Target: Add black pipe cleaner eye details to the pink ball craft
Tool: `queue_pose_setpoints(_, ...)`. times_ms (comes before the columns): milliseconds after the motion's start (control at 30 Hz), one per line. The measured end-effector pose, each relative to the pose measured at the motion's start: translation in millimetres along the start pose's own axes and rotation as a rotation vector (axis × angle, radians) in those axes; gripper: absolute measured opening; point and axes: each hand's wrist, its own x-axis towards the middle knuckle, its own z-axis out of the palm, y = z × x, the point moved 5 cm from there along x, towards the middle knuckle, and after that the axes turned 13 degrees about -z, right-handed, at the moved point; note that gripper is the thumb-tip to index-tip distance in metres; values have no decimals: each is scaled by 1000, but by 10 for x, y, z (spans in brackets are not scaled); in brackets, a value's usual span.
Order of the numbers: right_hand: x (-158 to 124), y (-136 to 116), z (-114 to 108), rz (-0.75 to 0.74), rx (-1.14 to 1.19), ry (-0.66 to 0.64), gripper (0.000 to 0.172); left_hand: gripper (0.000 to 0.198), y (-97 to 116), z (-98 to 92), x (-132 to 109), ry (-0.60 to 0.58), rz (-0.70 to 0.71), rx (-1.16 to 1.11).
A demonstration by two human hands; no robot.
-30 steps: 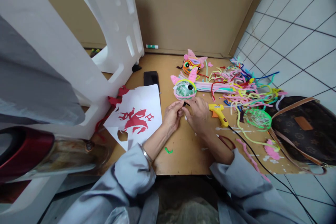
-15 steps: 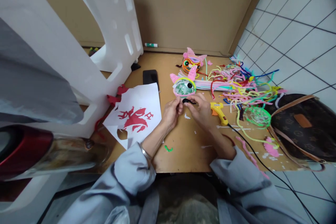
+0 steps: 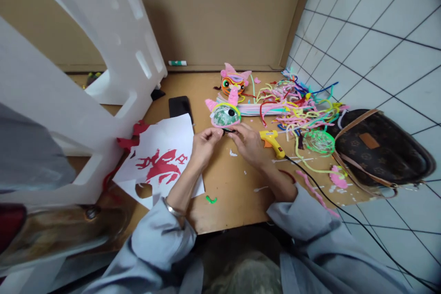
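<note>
Hands (image 3: 204, 146) angle inward, pinching a thin black piece (image 3: 228, 131).

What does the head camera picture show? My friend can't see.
A person's left hand and right hand hold a small black strip between them, just in front of a pink-eared craft figure. A yellow glue gun lies to the right; red-patterned white paper lies left.
</note>
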Motion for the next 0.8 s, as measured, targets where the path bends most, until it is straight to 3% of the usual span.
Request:
queue_pose_setpoints(133,-1,-79,24,-37,-189,-99,23,25,-8,-35,5,53,34,37)
queue_pose_setpoints(267,6,-169,39,-89,-313,-108,23,24,1,-18,-21,108,60,39)
queue_pose_setpoints(600,-26,-250,158,-158,-381,-147,28,34,-118,110,-47,61,-58,-191)
queue_pose_setpoints(800,-34,-238,145,-142,-413,-144,31,36,-104,45,-31,92,76,-35)
